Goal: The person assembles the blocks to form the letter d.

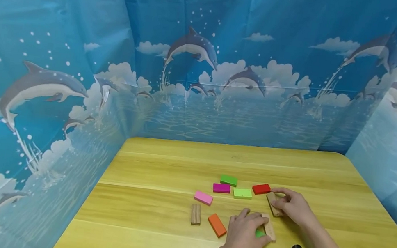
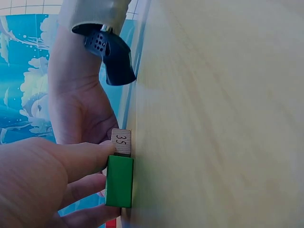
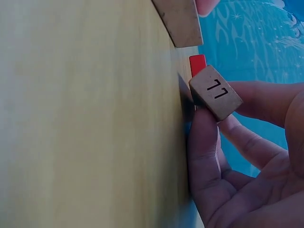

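My left hand (image 1: 245, 234) grips a wooden block (image 1: 269, 229) between thumb and fingers, at its two ends. A green block (image 1: 260, 233) lies beside that block, partly hidden under the hand; in the left wrist view the green block (image 2: 119, 181) sits next to the wooden block marked 35 (image 2: 121, 141). Farther right, my right hand (image 1: 295, 207) pinches another wooden block (image 1: 273, 203) close to a red block (image 1: 261, 189). In the right wrist view this block, marked 77 (image 3: 216, 92), is tilted between thumb and fingers of the right hand (image 3: 251, 166).
Left of the hands lie an orange block (image 1: 217, 225), a striped wooden block (image 1: 196, 214) and a pink one (image 1: 203, 198). Behind are magenta (image 1: 221, 188), green (image 1: 228, 180) and lime (image 1: 242, 193) blocks. A dolphin-printed curtain (image 1: 222, 114) borders the table (image 1: 157, 160).
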`<state>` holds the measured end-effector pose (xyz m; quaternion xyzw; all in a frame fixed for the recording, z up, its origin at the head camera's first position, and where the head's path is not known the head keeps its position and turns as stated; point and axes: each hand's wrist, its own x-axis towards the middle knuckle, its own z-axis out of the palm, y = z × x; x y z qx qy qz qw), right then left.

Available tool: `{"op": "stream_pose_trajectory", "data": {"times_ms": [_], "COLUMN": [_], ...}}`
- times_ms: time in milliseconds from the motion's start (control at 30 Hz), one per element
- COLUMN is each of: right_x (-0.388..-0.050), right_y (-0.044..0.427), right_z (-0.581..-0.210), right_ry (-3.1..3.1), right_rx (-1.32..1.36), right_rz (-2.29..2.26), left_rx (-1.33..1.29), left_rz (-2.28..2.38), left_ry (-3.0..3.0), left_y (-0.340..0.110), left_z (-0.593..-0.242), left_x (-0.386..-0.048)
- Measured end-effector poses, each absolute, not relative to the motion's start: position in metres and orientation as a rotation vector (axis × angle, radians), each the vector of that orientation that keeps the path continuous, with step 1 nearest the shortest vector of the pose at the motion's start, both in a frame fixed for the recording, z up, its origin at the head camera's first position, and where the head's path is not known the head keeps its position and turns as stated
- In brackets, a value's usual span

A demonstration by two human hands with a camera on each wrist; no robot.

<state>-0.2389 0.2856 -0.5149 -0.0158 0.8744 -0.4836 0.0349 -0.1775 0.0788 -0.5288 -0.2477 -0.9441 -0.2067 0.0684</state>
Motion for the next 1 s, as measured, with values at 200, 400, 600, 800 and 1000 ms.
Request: {"op": "stream_pose_trajectory", "data": {"times_ms": [200, 400, 600, 800, 1000], "right_x": [-0.246, -0.251, -0.252, -0.25, -0.249], "right_y": [0.282, 0.276, 0.27, 0.266, 0.265], "right_z": [-0.515, -0.514, -0.513, -0.516, -0.519], "right_ry": [2.725, 2.701, 2.724, 2.728, 2.793], "right_rx": [-0.073, -0.072, -0.066, -0.078, -0.108], "right_rz": [-1.443, -1.457, -1.453, -1.45, -1.389], "left_rx": [-0.742, -0.737, -0.729, -0.728, -0.728], "left_rz": [-0.637, -0.646, -0.631, -0.62, -0.608], "left_ry": [-2.87, -2.87, -2.854, -2.862, -2.856], "left_y": [0.079, 0.079, 0.079, 0.08, 0.08], "left_z": [-0.528, -0.528, -0.529, -0.529, -0.529], "left_x": [-0.179, -0.179, -0.178, -0.177, -0.177]}}
